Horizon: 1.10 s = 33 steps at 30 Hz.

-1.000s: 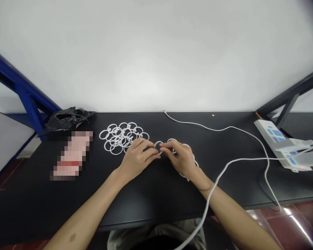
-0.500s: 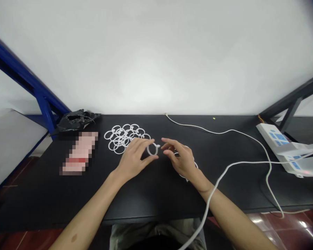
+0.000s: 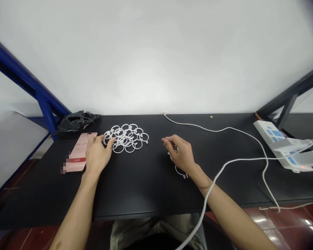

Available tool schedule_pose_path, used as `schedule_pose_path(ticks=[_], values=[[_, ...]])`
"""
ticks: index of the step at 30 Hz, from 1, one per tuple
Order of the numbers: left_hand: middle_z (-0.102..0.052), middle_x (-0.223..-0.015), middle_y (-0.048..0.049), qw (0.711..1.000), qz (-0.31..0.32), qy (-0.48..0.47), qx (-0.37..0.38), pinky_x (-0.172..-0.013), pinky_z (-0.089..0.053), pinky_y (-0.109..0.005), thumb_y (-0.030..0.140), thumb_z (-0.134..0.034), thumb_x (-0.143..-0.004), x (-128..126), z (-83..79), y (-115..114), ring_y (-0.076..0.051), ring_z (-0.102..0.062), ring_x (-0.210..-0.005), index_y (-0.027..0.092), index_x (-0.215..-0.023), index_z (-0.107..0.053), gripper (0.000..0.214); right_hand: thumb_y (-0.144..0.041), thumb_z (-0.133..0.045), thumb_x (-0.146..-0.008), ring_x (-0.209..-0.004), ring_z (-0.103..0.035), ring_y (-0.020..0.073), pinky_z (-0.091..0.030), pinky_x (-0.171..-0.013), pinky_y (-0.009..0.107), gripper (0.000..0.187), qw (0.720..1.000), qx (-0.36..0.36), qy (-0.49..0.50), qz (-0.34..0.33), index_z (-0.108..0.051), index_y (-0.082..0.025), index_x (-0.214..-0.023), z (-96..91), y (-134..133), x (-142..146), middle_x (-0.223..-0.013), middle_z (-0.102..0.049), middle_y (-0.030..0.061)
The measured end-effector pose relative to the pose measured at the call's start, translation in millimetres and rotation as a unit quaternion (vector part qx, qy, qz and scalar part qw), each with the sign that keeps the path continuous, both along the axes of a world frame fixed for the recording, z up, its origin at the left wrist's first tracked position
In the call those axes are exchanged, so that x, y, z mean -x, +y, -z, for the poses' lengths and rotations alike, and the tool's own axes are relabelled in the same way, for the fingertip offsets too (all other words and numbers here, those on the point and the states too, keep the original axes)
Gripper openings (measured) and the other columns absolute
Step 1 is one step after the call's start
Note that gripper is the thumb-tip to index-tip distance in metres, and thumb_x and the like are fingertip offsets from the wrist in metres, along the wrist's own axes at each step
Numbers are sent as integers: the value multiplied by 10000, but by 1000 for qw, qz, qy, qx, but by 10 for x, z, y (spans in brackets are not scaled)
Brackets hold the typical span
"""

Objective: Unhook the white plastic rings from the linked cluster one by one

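My left hand (image 3: 97,155) lies on the black table (image 3: 146,184), fingers stretched out, their tips at the left edge of a pile of white plastic rings (image 3: 129,138). The thumb touches an outer ring; nothing is gripped. My right hand (image 3: 181,155) rests to the right of the pile with fingers loosely bent and apart. It covers a second small group of white rings (image 3: 180,172), of which only bits show under the palm.
A pink phone (image 3: 79,152) lies just left of my left hand. A crumpled black bag (image 3: 74,120) sits at the back left beside a blue frame (image 3: 43,100). White cables (image 3: 224,130) cross the right side toward white devices (image 3: 284,144).
My left hand took the single ring from the middle over to the pile on the left and let it go. My right hand released that ring and settled onto the small group.
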<state>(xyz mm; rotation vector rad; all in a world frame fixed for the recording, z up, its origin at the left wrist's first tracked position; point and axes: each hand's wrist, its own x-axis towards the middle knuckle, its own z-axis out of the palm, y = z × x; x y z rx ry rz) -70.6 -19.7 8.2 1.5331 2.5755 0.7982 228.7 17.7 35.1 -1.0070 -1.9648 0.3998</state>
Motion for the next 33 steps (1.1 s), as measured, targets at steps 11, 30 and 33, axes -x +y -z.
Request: schedule_pose_path(ticks=[11,30,33], values=[[-628,-1196,-204,1000,15,-23,-12,-1047,-399,-533,558,-471,-890,88,100,12,-375,-527,-1223,127,-1137,-606,514,-302,-529,-969,-588,-580,121,-452,-578,246,210,1000,-1,4,10,-688,-193,-884,-17,-10,-5,-718,-680,22],[-629,-1174,-233,999,5,-27,-17,-1021,-411,-545,400,-321,-957,34,-8,10,-379,-529,-1216,96,-1120,-624,458,-360,-525,-955,-575,-594,139,-460,-599,272,269,986,14,36,161,-704,-176,-874,-8,236,-215,-691,-692,29],[-620,-1138,-215,999,-4,-33,-32,-990,-433,-552,411,-345,-958,37,-20,-8,-376,-540,-1181,115,-1079,-611,416,-369,-520,-956,-591,-595,148,-452,-610,284,271,985,25,13,169,-696,-179,-876,16,270,-243,-705,-689,31]])
